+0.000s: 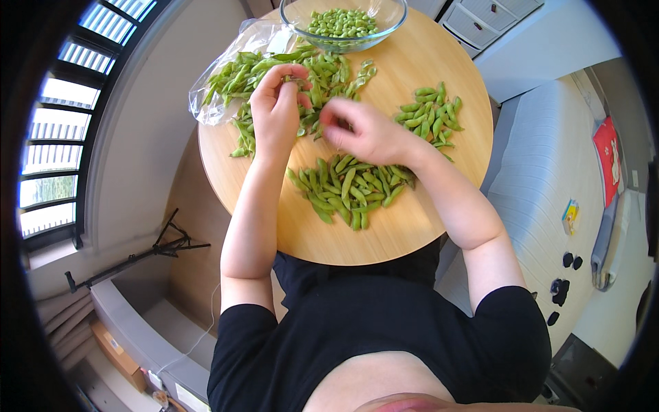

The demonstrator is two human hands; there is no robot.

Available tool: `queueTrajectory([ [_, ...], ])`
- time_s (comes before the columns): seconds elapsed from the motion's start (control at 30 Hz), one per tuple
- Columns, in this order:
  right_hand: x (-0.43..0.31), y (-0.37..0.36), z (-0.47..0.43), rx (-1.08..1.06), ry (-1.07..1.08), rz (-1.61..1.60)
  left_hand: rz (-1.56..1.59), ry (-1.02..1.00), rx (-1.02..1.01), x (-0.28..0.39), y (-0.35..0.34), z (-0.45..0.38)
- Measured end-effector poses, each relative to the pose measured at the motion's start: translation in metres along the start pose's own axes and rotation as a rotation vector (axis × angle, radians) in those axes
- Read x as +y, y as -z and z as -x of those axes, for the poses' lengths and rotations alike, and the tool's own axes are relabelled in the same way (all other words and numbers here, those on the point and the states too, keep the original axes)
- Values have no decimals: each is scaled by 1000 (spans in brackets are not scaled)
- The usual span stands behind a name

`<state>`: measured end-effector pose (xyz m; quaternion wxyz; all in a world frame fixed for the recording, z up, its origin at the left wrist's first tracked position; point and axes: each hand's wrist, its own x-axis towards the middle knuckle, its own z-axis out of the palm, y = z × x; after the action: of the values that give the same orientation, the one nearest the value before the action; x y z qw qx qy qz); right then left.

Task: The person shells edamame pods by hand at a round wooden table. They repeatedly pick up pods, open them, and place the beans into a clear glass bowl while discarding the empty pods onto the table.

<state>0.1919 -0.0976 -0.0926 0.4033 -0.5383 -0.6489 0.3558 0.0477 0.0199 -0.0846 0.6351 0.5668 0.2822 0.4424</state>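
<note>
My left hand (279,100) is raised over the large heap of green soybean pods (242,74), its fingers bent around a small piece of pod at the fingertips. To its right, my right hand (355,129) is blurred, fingers curled towards the thumb; whether it holds anything is unclear. A pile of whole pods (355,190) lies on the round wooden table (340,250) between my forearms. Another group of pods (432,116) sits right of my right hand. Shelled beans (342,24) fill the bottom of a clear glass bowl (394,28) at the far edge.
A clear plastic bag (208,110) lies under the heap's left side. Split, empty-looking pod shells (364,74) are at its right. A black tripod-like stand (170,244) is left of the table, and a bed with a light blue cover (530,154) is on the right.
</note>
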Motion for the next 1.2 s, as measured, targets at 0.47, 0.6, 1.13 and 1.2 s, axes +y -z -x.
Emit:
queueTrajectory([
  [0.47, 30, 32, -9, 330, -24, -1584, -348, 210, -541, -7, -14, 14],
  [0.6, 32, 44, -6, 346, -93, -1516, -265, 150, -445, 18, 24, -3],
  [1.13, -4, 15, 2, 124, -248, 512, -1009, -537, -487, 6, 9, 6],
  [1.2, -2, 21, 2, 197, -274, 333, -984, -579, -465, 5, 8, 6],
])
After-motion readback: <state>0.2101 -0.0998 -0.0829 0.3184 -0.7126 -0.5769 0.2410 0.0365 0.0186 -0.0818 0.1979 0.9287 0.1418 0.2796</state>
